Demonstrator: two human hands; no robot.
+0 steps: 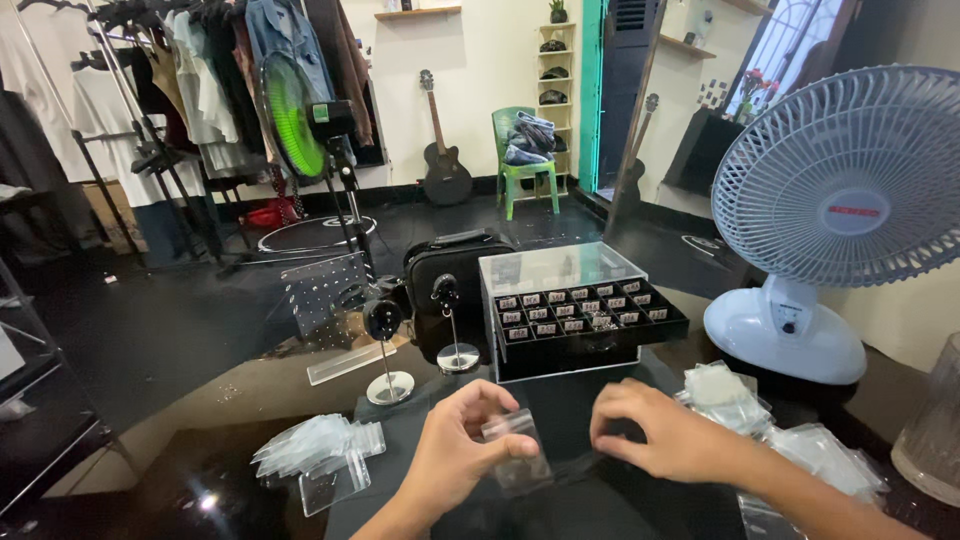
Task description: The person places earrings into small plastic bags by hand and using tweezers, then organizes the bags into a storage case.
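A small clear plastic bag (517, 452) is pinched at its upper edge between the thumb and fingers of the left hand (458, 452). It is flat, rectangular and see-through, with a faint fold or seal line near the top, and it hangs tilted, its lower corner close above the dark tabletop (590, 500). It looks empty, though the glare makes that hard to tell. The right hand (665, 432) rests knuckles-up just beside it, fingers curled down, apparently not touching the bag.
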